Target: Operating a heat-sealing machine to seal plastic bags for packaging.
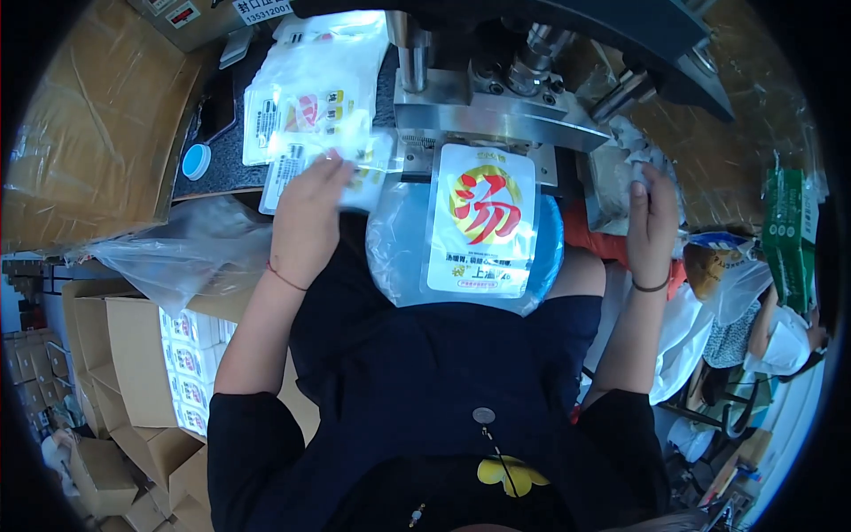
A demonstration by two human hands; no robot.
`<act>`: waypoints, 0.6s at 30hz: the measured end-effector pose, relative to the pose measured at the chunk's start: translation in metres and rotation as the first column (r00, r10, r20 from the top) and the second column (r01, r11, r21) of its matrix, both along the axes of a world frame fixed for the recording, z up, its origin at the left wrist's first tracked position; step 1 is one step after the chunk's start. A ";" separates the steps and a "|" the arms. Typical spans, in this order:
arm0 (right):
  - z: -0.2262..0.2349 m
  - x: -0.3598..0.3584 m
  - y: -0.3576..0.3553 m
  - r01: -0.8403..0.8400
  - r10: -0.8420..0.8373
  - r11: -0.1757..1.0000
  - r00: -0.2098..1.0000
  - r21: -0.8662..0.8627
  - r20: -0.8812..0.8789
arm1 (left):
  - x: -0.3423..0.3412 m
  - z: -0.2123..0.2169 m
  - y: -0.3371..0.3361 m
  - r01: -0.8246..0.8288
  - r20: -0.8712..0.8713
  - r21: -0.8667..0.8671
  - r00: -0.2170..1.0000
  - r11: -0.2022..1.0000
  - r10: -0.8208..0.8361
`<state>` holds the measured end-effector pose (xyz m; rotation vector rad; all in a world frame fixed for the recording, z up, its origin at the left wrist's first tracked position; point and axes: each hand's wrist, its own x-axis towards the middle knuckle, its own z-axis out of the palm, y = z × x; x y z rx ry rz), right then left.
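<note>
My left hand [310, 208] pinches the edge of a white printed plastic pouch [289, 167], part of which is smeared by motion. Behind it, more flat pouches [324, 66] lie in a stack on the dark worktop. Another pouch [483, 222], with a red character over a yellow circle, rests in front of the metal press [505, 115], above a round blue plastic-covered surface [396, 244]. On the far side of the press, my right hand [654, 226] has its fingers closed beside crumpled whitish material [620, 173]. What those fingers hold, if anything, I cannot make out.
A round blue-and-white lid [196, 161] sits on the worktop [232, 168] by a dark phone-like object [218, 106]. Cardboard walls [97, 133] flank both sides. At lower left stands an open carton [133, 355] of stacked printed packs. A green box [789, 239] is far right, near another person [784, 341].
</note>
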<state>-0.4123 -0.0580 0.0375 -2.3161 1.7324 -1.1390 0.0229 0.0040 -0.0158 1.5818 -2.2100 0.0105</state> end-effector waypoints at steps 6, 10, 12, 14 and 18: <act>0.007 0.070 0.025 -0.490 0.466 0.828 0.872 0.273 0.152 | -0.055 0.019 0.026 0.204 -0.832 0.370 0.507 0.906 0.225; 0.026 0.094 0.022 -0.601 0.492 0.792 0.734 0.110 0.468 | -0.101 0.031 0.027 0.303 -0.804 0.391 0.572 0.869 0.162; 0.033 0.100 0.016 -0.671 0.569 0.727 0.706 0.144 0.422 | -0.118 0.030 0.029 0.448 -0.870 0.443 0.423 0.777 0.253; 0.040 0.094 0.011 -0.654 0.589 0.744 0.739 0.138 0.326 | -0.130 0.027 0.032 0.555 -0.883 0.467 0.334 0.688 0.329; 0.044 0.069 0.007 -0.669 0.656 0.668 0.736 0.326 0.165 | -0.146 0.017 0.039 0.799 -0.842 0.376 0.084 0.469 0.532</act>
